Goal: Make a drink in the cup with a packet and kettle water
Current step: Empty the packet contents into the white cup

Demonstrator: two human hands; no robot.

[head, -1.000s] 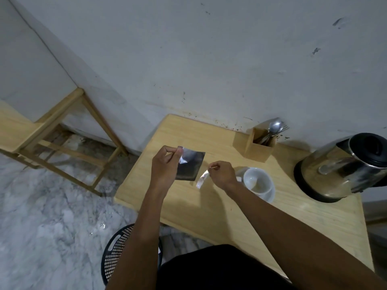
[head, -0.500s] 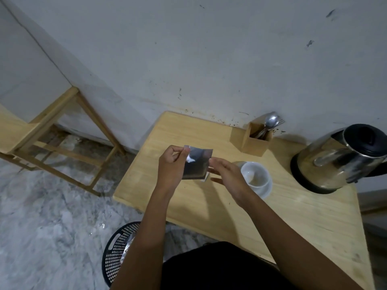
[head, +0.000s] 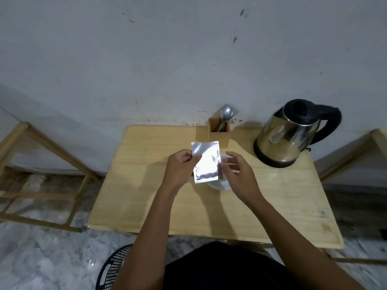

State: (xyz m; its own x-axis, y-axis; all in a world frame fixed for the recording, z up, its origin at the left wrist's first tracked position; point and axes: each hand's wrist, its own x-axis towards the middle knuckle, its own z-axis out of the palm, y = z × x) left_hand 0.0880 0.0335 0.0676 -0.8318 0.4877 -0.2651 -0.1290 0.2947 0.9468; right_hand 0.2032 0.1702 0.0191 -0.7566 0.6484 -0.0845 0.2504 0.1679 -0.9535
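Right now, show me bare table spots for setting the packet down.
Bare wood: the left half of the table, from its edge to the left hand; the front strip nearest you; the right front corner in front of the kettle. Crowded: the back, around spoon holder, kettle and saucer.

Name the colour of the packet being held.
Shiny silver; the packet shows best in the head view.

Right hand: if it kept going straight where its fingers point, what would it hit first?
Probably the silver packet pinched in the left hand; they look almost touching, though depth is unclear.
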